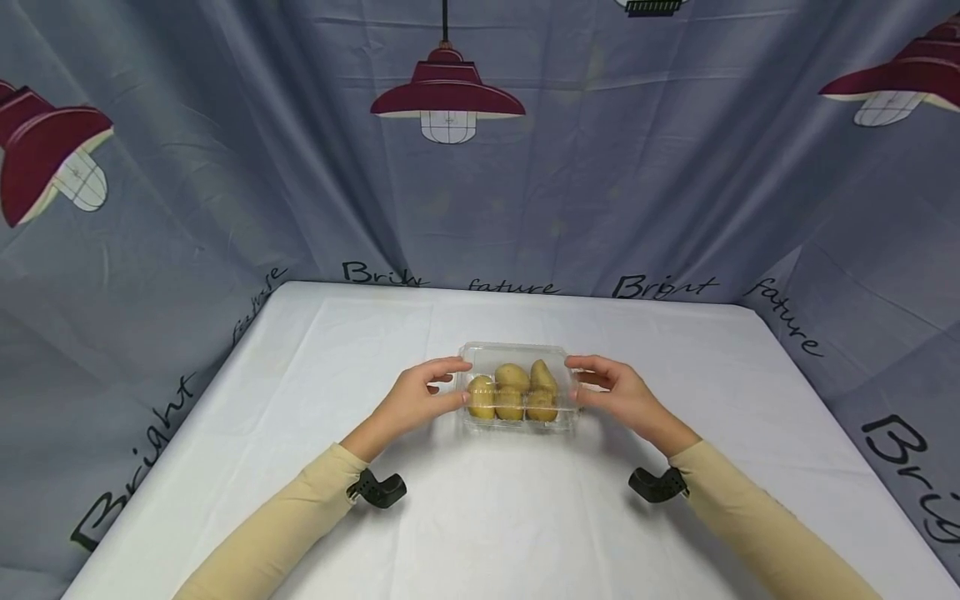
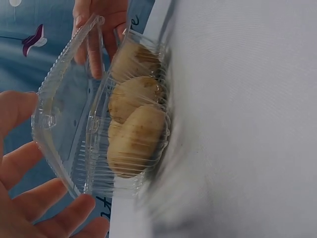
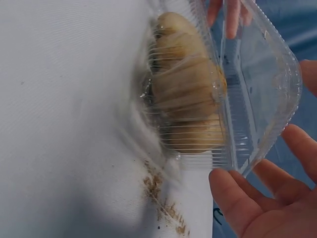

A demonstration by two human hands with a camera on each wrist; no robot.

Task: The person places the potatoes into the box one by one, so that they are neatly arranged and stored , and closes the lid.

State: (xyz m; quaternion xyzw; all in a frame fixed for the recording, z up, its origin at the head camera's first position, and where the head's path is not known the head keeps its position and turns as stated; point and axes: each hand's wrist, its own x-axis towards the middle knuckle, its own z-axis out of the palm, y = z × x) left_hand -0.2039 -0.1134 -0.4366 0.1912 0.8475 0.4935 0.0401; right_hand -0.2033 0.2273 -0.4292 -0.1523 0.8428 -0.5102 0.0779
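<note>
A clear plastic clamshell box (image 1: pixel 517 426) sits on the white cloth, with several yellowish-brown potatoes (image 1: pixel 512 377) inside. Its lid (image 2: pixel 64 114) is tilted half up over the potatoes, as both wrist views show. My left hand (image 1: pixel 416 393) is at the box's left side, thumb and fingers spread along the lid's edge. On the opposite side, my right hand (image 1: pixel 618 393) touches the lid's edge in the same way, fingers apart and only lightly bent. Ribbed plastic walls partly blur the potatoes in the wrist views.
A white cloth (image 1: pixel 495 517) covers the table. Brown crumbs (image 3: pixel 153 183) lie beside the box on the right. Blue-grey curtains (image 1: pixel 585 167) printed with red lamps and black lettering surround the table. A black wrist camera (image 1: pixel 378 489) is strapped to the left sleeve, another (image 1: pixel 656 485) to the right.
</note>
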